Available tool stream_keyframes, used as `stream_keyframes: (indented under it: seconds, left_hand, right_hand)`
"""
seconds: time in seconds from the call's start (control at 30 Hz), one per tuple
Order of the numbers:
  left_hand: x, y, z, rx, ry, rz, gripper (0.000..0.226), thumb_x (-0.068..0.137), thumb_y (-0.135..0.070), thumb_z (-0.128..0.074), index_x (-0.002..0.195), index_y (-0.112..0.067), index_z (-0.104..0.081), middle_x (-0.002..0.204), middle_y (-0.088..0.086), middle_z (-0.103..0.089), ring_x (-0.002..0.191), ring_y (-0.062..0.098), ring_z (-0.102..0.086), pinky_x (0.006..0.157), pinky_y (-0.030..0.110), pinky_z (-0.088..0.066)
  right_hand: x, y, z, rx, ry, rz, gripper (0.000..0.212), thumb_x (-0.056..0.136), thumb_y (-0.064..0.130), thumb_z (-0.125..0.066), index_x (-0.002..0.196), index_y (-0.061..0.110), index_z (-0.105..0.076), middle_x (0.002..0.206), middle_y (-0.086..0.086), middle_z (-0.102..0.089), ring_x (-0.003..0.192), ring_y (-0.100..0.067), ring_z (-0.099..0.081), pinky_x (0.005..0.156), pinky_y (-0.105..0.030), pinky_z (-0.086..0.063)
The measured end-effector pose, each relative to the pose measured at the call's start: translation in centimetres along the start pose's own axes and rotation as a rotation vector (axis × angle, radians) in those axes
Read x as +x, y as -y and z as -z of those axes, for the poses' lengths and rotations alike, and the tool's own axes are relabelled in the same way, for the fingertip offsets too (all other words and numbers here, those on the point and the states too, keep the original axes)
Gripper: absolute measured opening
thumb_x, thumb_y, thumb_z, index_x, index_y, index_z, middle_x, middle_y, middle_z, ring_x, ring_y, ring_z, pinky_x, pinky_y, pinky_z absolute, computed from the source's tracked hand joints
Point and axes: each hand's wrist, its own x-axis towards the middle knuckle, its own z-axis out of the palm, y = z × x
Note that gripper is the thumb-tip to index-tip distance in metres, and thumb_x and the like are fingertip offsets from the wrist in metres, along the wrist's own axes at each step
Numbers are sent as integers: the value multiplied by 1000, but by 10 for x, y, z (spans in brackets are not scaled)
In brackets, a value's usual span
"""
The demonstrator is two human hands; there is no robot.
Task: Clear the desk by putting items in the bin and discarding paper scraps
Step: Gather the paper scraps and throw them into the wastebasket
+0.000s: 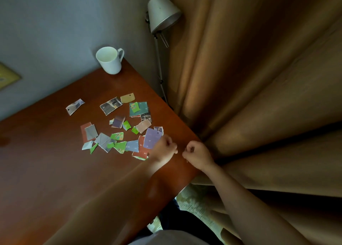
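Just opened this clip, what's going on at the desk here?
A person has both hands at the desk's right edge. The left hand and right hand are curled close together, with nothing visibly held. Torn paper scraps lie scattered on the desk beside them. A white mug stands at the far corner. No bin is in view.

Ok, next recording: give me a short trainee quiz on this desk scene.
1. True or false: the white mug lies tipped on its side.
2. Where are the paper scraps? A) in a bin B) spread on the desk C) on the floor
3. Which hand is nearer the scraps?
Key: 1. False, it stands upright near the desk's far corner. 2. B. 3. The left hand; the right hand is beside it at the desk's edge. Both have curled fingers.
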Motion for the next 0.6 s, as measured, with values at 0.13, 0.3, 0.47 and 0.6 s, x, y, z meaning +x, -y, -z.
stream_keyframes:
  seconds: [0.13,0.3,0.47,0.6]
  left_hand:
    - [0,-1,21,-345,-97,138,24,93,5,-36,81,-15,-41,67,7,-57,48,16,-44,43,22,-31]
    - [-4,7,51,-601,-110,201,28,93,11,-39,84,-11,-55,74,9,-56,57,20,-52,56,28,-45]
    - [-7,20,69,-590,-173,174,12,89,1,-62,96,-8,-61,75,9,-57,53,13,-54,50,22,-46]
    - [-9,34,81,-273,-313,59,18,80,-4,-73,82,-16,-60,84,4,-60,69,14,-57,62,26,-47]
  right_hand:
    - [3,31,-6,715,39,-259,6,82,3,-50,80,8,-53,65,-8,-50,53,-17,-46,49,-28,-42]
    - [7,59,-15,952,236,-294,19,84,-3,-37,77,7,-51,68,-8,-51,58,-18,-50,63,-32,-48]
    - [14,80,-32,912,279,-262,20,82,-9,-39,73,6,-49,71,-8,-55,59,-16,-55,56,-26,-49]
    - [32,89,-51,409,124,-111,8,85,8,-58,83,15,-60,72,4,-60,62,-13,-56,50,-20,-37]
